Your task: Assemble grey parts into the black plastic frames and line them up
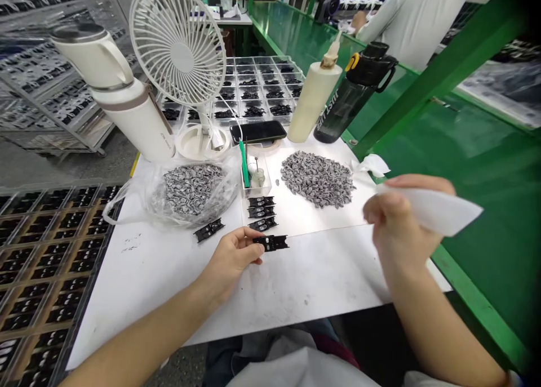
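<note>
My left hand [230,260] pinches one end of a small black plastic part [276,243] between thumb and fingers, just over the white table. My right hand [399,229] is raised at the right, its fingers closed on a white, pointed, paper-like piece [450,209]; whether it is folded or rolled I cannot tell. Just beyond the left hand lies a short column of similar black parts [261,208] with grey inserts. Another black part [208,230] rests to their left. A heap of small grey pieces [318,178] is spread on a white sheet.
An open plastic bag [192,190] holds more grey pieces. Behind stand a white fan [181,57], a white flask [131,116], a phone [258,131], a cream squeeze bottle [313,102] and a dark drinking bottle [349,102]. A small clear box [256,178] holds tools. Green frame [422,88] borders the right.
</note>
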`<state>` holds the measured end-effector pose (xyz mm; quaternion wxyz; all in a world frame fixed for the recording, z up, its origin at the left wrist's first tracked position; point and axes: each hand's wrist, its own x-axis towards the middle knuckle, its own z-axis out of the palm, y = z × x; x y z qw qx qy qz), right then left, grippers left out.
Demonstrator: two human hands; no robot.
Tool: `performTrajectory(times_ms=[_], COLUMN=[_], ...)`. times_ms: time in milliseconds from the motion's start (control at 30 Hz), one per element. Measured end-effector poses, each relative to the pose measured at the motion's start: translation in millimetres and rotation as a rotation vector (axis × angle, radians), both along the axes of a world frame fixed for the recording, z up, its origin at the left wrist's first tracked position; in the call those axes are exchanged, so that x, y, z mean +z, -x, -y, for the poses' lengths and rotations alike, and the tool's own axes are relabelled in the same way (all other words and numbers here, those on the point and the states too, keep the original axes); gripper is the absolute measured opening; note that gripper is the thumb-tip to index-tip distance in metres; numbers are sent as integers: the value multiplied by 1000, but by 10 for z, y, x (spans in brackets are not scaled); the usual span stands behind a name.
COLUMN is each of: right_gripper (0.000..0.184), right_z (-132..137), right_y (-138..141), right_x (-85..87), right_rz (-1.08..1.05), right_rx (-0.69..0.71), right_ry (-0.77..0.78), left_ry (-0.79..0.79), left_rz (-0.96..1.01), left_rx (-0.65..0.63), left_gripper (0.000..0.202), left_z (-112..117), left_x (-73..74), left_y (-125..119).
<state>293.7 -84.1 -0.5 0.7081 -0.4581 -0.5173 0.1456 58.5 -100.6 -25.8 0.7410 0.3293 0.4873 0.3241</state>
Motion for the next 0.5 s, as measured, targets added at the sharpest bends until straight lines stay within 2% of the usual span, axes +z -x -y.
performTrajectory(times_ms=[67,100,133,167,267,300,400,467,500], right_gripper=[25,39,60,62,30,27,29,27,27], right_z=[-86,-124,-156,-184,-249,-266,-286,-257,-231], right_y=[-435,-659,-869,-1052,-1381,-1422,-1448,-1425,-1393], right_x=[-10,-29,-54,-86,-210,-257,-376,-404,-397], right_rz=[171,269,394,522,685,726,843,833,801], right_rx=[-238,-334,-411,-488,-524,-520,-538,-528,-448], right_ry=[119,198,325,474,635,654,731,741,714], left_ry=[-1,-1,-3,-5,-13,-15,-15,-8,-3], left_rz=[3,3,3,4,20,28,37,34,33], left_rx=[-7,-10,-12,-16,-22,-23,-19,-16,-12], left_gripper=[16,16,15,15,15,16,16,16,16], left_z=[4,7,10,13,18,18,12,7,6], left_x=[-1,-2,-4,-7,-17,-21,-22,-12,-6], left_y=[8,10,12,13,11,11,12,12,11])
